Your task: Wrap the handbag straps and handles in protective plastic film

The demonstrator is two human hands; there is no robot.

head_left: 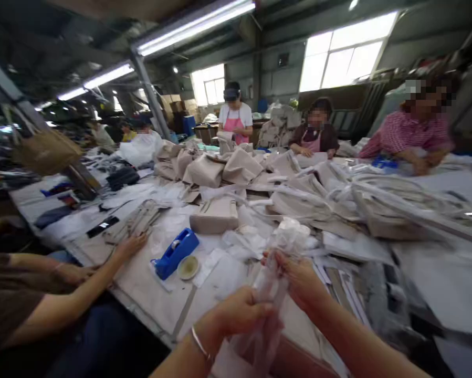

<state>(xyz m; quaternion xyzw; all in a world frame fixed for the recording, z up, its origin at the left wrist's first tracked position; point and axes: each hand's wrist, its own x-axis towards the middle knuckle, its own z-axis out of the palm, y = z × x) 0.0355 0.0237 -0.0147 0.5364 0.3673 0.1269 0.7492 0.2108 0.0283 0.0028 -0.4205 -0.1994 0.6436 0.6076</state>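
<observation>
My left hand, with a silver bangle at its wrist, is closed around a bunched clear plastic bag. Higher up the same plastic, my right hand pinches it with bent fingers. The film runs down from between both hands and spreads pale and crumpled near my lap. Below it lies a beige surface, partly covered by the plastic and my arms. A blue tape dispenser stands to the left of my hands, with a roll of tape lying beside it.
Beige bags and white straps are heaped across the table's middle. At left, a co-worker's hand rests near folded beige pieces; a phone lies close by. Several people stand or sit across the table. Strips and dark packets lie at right.
</observation>
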